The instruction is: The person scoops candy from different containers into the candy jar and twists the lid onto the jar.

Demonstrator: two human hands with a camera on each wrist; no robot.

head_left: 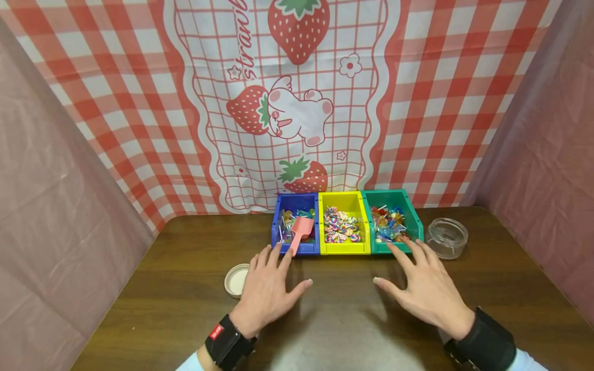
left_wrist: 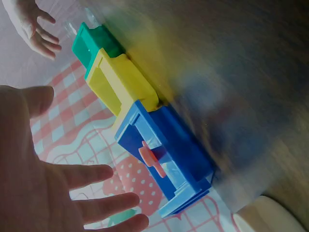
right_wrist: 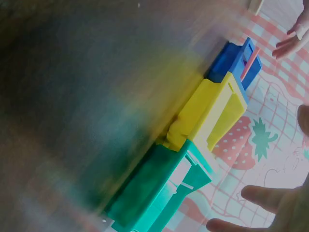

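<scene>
Three small bins stand side by side at the table's far edge: a blue bin [head_left: 295, 202] [left_wrist: 174, 150] with a pink scoop [head_left: 300, 230] in it, a yellow bin [head_left: 343, 198] [left_wrist: 123, 84] of colourful candies, and a green bin [head_left: 394, 198] [right_wrist: 154, 193] of wrapped sweets. My left hand [head_left: 266, 286] [left_wrist: 58, 188] hovers flat, fingers spread, just in front of the blue bin, holding nothing. My right hand [head_left: 424, 286] is likewise spread and empty, its fingertips at the green bin's front edge.
A white round lid [head_left: 235, 280] lies on the wooden table [head_left: 339, 330] left of my left hand. A clear glass jar [head_left: 447, 237] stands right of the green bin. A strawberry-print cloth hangs behind, with pink drapes at both sides.
</scene>
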